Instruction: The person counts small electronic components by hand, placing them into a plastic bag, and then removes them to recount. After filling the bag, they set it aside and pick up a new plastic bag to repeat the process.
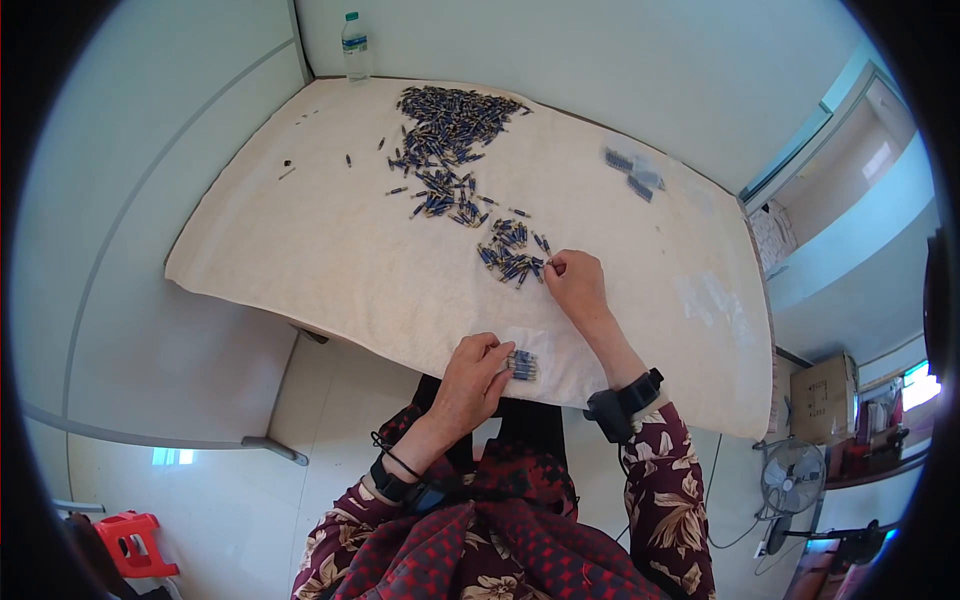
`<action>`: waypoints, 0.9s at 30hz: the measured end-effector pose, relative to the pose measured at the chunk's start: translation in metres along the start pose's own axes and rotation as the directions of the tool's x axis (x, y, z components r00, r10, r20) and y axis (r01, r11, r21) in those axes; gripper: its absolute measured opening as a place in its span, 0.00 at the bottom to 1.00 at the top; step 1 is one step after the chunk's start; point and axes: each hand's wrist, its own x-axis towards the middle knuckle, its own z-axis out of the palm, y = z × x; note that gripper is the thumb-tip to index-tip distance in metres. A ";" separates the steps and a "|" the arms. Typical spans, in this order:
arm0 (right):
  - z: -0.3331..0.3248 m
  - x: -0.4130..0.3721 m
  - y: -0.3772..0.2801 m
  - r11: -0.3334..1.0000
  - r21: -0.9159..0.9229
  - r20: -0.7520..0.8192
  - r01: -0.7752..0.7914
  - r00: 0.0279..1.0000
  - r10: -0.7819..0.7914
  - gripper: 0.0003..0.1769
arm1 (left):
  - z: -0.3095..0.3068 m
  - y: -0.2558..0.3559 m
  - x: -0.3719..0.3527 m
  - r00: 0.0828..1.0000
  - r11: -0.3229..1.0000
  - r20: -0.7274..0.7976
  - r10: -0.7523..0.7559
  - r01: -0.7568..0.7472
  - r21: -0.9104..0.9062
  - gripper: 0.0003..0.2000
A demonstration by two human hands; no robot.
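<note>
At the table's front edge, my left hand (474, 377) has its thumb and bent fingers closed at the left end of a neat row of small blue cylindrical pieces (523, 365). Whitish, see-through film (530, 338) shows around that row. My right hand (578, 284) reaches forward, thumb and forefinger pinched on a small cylindrical piece (549, 263) beside a loose cluster of blue pieces with gold-coloured ends (512, 250). Fingertips cover most of the pinched piece. Behind the cluster, a trail of the same pieces (440, 190) leads back to a large heap (455, 120).
A cream cloth (320, 210) covers the table. Clear bags of dark pieces (635, 173) lie at the back right. A water bottle (355, 48) stands at the back left corner. On the floor are a red stool (140, 543), a fan (793, 478) and a cardboard box (823, 400).
</note>
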 end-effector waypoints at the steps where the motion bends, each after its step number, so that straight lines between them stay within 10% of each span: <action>1: -0.002 -0.003 0.002 0.999 0.038 -0.011 -0.005 1.000 0.006 0.07 | 0.000 0.000 0.001 1.000 1.000 0.000 0.004 -0.004 -0.004 0.20; 9: -0.034 -0.046 -0.020 0.886 0.416 0.098 -0.203 0.979 0.178 0.07 | -0.004 -0.004 0.001 0.999 0.999 -0.009 0.037 -0.038 -0.038 0.20; 14: -0.039 -0.086 -0.049 0.693 0.684 0.195 -0.226 0.973 0.124 0.04 | 0.000 0.012 0.008 0.979 0.894 0.037 -0.202 0.200 -0.400 0.14; 20: -0.048 -0.111 -0.070 0.736 0.676 0.088 -0.002 0.993 -0.078 0.03 | 0.004 0.034 0.017 0.903 0.500 0.112 -0.414 0.328 -0.802 0.15; 27: -0.064 -0.118 -0.064 0.628 0.762 0.216 -0.162 0.976 -0.011 0.07 | 0.001 0.036 0.015 0.904 0.541 0.127 -0.408 0.352 -0.764 0.14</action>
